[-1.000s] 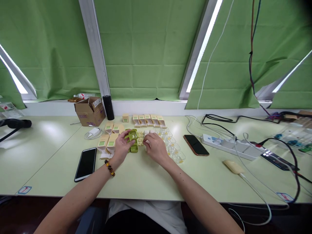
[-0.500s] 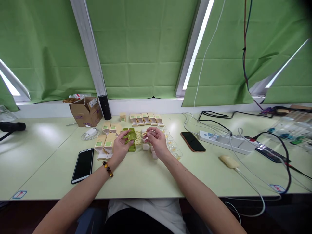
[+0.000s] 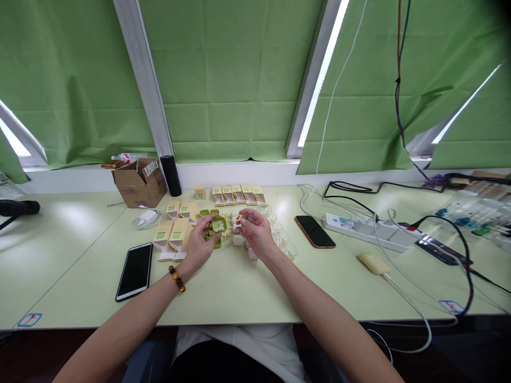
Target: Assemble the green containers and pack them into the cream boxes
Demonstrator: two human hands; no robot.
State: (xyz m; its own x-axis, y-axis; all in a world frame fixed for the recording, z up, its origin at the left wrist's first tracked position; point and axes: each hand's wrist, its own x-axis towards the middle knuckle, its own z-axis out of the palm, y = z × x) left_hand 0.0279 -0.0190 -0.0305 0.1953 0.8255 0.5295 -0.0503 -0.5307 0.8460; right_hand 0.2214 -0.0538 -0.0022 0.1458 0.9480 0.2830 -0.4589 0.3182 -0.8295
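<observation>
My left hand (image 3: pixel 199 242) grips a small green square tray (image 3: pixel 219 224) by its sides, its open top tilted toward me. Between the thumb and fingers of my right hand (image 3: pixel 256 233) is a small yellowish ring-like piece (image 3: pixel 239 218), held just right of the tray. More green trays (image 3: pixel 217 243) lie beneath and around my left hand. Pale yellow small pieces (image 3: pixel 227 232) sit between the hands, partly hidden. White cubes (image 3: pixel 238 241) and clear plastic covers (image 3: pixel 284 239) stand below and to the right of my right hand.
Folded cartons (image 3: pixel 178 234) stand left of my left hand, with more cartons (image 3: pixel 237 195) behind. A white-edged phone (image 3: pixel 134 270) lies at left, a dark phone (image 3: pixel 315 231) at right. Beyond it are a power strip (image 3: pixel 367 231) and cables. A cardboard box (image 3: pixel 139 186) stands at back left.
My left hand has tipped the green tray so more of its inside faces me. The small yellowish piece in my right fingers has turned and shows more of its ring shape.
</observation>
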